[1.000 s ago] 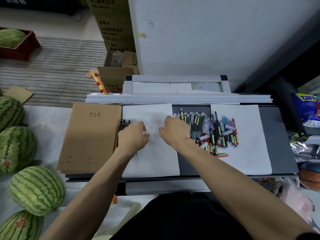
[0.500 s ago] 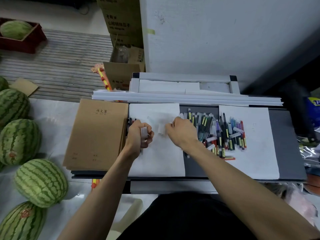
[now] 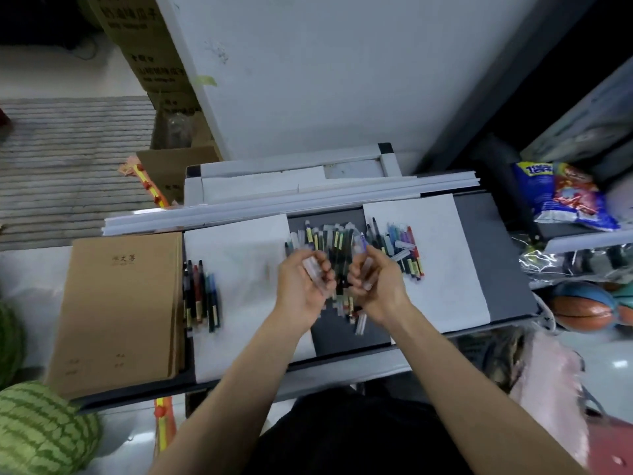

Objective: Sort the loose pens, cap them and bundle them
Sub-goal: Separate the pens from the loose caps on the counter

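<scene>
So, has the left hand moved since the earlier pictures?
Yes. The left hand was over the white sheet beside the brown notebook; now it is further right, over the dark gap, at the loose pen pile.

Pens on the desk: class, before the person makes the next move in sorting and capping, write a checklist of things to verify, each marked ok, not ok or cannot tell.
1. Left hand holds something: ok, a clear pen-like piece sits in its fingers.
2. Right hand holds something: ok, a clear piece with a blue tip.
3. The two held pieces are a matching pen and cap: cannot tell, the picture is blurred.
4. Sorted row of pens lies beside the brown notebook: ok.
5. Loose pile of pens all sorted: not ok, many remain.
6. A band for bundling is in reach: cannot tell, none visible.
</scene>
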Demonstrator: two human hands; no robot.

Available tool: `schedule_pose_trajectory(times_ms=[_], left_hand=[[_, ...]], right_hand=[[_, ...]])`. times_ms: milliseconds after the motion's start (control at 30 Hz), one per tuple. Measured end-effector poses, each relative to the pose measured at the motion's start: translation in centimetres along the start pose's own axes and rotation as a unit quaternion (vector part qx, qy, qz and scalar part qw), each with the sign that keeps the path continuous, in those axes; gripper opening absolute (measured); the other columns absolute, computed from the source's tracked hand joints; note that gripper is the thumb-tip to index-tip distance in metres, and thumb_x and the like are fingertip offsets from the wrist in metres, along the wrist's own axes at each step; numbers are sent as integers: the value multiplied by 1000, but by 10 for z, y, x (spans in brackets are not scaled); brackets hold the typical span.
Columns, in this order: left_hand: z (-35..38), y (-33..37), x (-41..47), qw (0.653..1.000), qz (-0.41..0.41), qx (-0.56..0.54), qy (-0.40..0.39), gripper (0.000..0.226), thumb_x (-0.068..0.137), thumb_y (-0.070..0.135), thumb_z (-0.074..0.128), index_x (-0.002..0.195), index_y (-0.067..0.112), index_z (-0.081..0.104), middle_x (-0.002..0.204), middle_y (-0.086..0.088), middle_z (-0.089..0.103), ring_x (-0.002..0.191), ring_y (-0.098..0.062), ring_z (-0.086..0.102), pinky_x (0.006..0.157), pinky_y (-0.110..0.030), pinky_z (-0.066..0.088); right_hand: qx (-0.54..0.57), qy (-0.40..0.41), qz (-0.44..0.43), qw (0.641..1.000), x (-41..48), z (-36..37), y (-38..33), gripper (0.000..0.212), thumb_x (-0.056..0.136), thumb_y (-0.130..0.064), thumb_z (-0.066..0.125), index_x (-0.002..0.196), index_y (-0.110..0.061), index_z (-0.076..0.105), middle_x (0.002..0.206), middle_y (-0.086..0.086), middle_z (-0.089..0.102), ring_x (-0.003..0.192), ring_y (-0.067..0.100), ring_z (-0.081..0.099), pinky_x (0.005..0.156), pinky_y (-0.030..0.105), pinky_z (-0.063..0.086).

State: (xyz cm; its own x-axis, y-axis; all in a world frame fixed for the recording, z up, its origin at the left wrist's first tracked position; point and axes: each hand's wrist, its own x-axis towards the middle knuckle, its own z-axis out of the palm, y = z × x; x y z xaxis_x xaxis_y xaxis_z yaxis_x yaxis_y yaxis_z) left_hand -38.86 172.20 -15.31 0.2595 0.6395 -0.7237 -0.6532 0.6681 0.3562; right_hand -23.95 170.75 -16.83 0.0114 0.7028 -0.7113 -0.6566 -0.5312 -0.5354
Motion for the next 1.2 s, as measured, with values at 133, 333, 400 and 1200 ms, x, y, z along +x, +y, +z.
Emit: schedule_pose_trajectory(times_ms=[133, 333, 400, 1200], left_hand=[[54, -49, 20, 999, -38, -12, 18, 18, 96, 14, 51, 82, 8, 61, 69, -7, 53, 62, -19, 47, 60, -26, 38], [129, -114, 51, 994, -64, 57, 62, 16, 93, 11, 53, 83, 8, 65, 68, -7, 61, 63, -21, 55, 69, -33, 49], [148, -126, 62, 990, -62, 103, 70, 18, 96, 11, 52, 84, 6, 65, 71, -9, 63, 69, -24, 61, 80, -41, 58], [172, -180, 80, 892, 208, 391, 90, 49, 93, -4, 54, 136, 12, 68, 138, 1, 67, 128, -10, 59, 112, -27, 44]], right_hand=[[40, 117, -65, 990, -8, -52, -36, 39, 107, -26, 45, 73, -14, 58, 65, 4, 55, 49, 16, 46, 43, 23, 35], [21, 213, -103, 971, 4, -124, -95, 41, 109, -22, 42, 73, -8, 56, 76, 7, 59, 56, 17, 47, 58, 27, 41], [-53, 218, -77, 971, 12, -140, -109, 36, 107, -26, 44, 87, -4, 65, 80, 9, 64, 63, 19, 59, 65, 32, 50], [-463, 134, -209, 851, 15, -185, -143, 45, 98, -3, 47, 136, -18, 68, 125, -5, 70, 115, 6, 60, 81, -9, 36]])
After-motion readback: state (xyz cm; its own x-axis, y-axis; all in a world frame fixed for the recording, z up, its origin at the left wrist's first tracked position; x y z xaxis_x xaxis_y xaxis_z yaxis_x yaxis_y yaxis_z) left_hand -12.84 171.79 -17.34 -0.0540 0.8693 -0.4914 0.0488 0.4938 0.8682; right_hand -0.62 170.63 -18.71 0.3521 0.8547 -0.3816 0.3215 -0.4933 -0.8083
